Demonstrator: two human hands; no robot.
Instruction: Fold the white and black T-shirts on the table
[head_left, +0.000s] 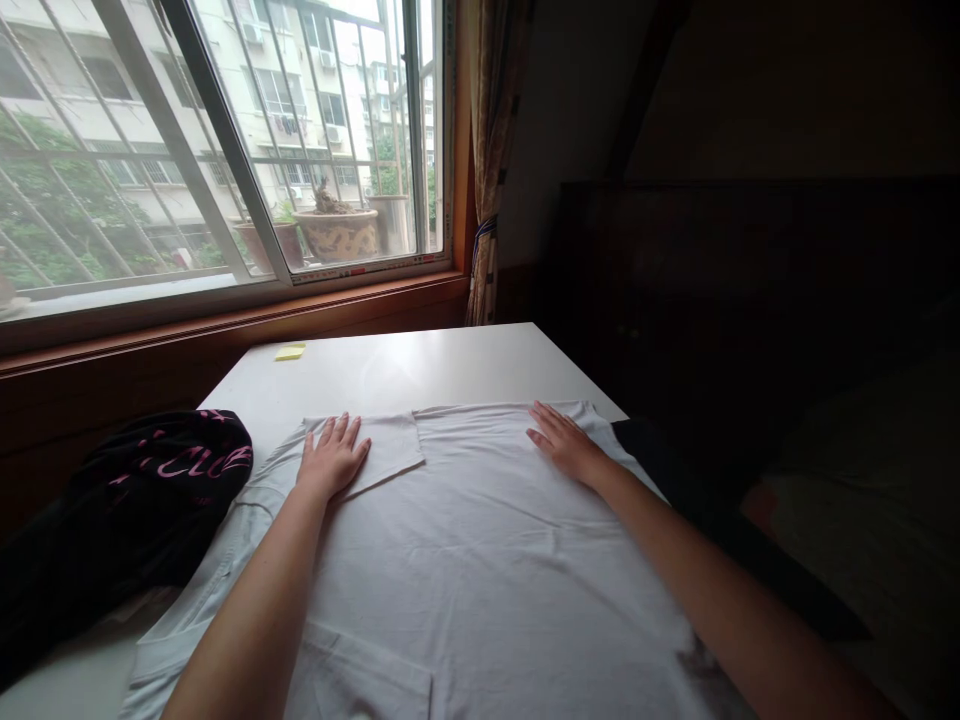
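Well, the white shirt (480, 560) lies spread over the white table (450, 365), thin and soft, with shallow wrinkles running across its body. A sleeve (394, 450) is turned inward at the far left, its hem slanting across the cloth, and the far edge of the shirt runs almost straight. Another sleeve-like flap lies over the near left part, and a dark patch shows at the near right – whether print or stain, I cannot tell.

The left hand (334, 460) rests palm down by the far left corner, directly on the turned-in sleeve, with its fingers open and slightly spread. The right hand (566, 445) lies on the shirt near its far right corner, fingers open, extended and pointing inward and away. Both hands are flat on top of the cloth, gripping nothing – most of the shirt stretches between them and toward the near side.

To the left, a bunched black cloth (180, 480) with pink lettering lies on the table. A yellow note (290, 353) sits near the far left corner, below the window (330, 140) and left of the tied curtain (487, 180).
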